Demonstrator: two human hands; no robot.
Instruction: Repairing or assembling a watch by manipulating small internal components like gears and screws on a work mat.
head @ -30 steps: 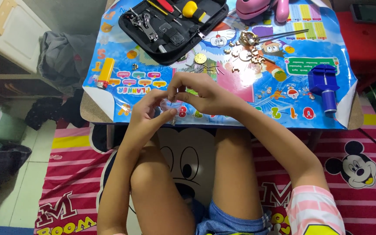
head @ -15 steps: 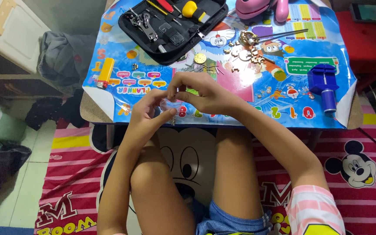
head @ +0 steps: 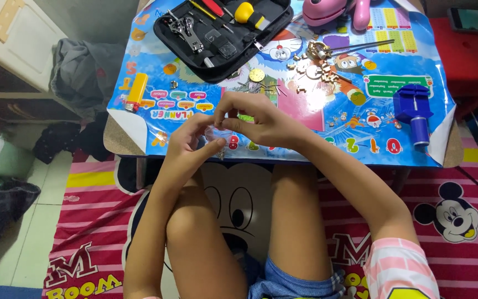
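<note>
Mid-job: left hand (head: 190, 138) and right hand (head: 255, 117) fingers pinch 1 tiny part, unclear what; loose metal parts (head: 312, 62) wait on bench (head: 360, 145).

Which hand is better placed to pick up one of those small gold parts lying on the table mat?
Right, probably. The right hand sits further up the mat, nearer the gold parts. The left hand hangs lower at the table edge, and both pinch a small item between them.
</note>
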